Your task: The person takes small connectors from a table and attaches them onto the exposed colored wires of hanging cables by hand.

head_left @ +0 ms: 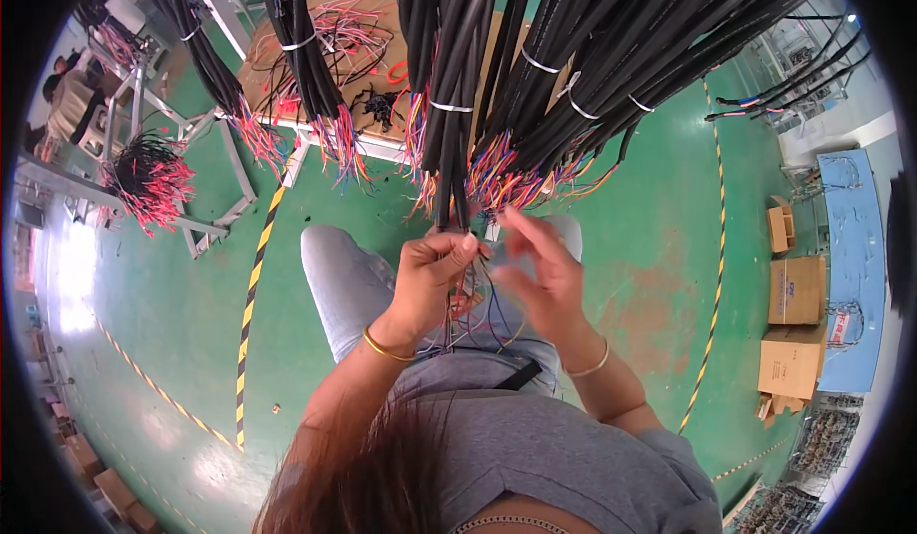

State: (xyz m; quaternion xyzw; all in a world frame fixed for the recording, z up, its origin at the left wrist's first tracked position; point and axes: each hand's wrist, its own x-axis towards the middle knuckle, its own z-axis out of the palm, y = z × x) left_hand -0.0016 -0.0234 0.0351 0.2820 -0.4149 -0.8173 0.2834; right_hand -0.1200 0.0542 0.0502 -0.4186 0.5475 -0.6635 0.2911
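Note:
My left hand (427,274) is closed, thumb against fingers, on the end of a black sheathed cable (445,195) that hangs down in front of me. Thin coloured wires (492,316) fan out below the grip, over my lap. Just to the right, my right hand (546,271) is slightly blurred, its fingers apart and nothing visible in them. Thick bundles of black cables (583,52) hang above both hands, bound with white ties (451,108). Stripped red, yellow, blue and white wire ends (501,166) stick out of their lower ends.
Behind the cables stands a brown-topped table (256,77) with loose wires and a black clump (379,107) on it. A rack at left carries red-ended wires (153,179). Cardboard boxes (798,290) stand at right beside a blue panel (853,219). Another person (74,104) is far left.

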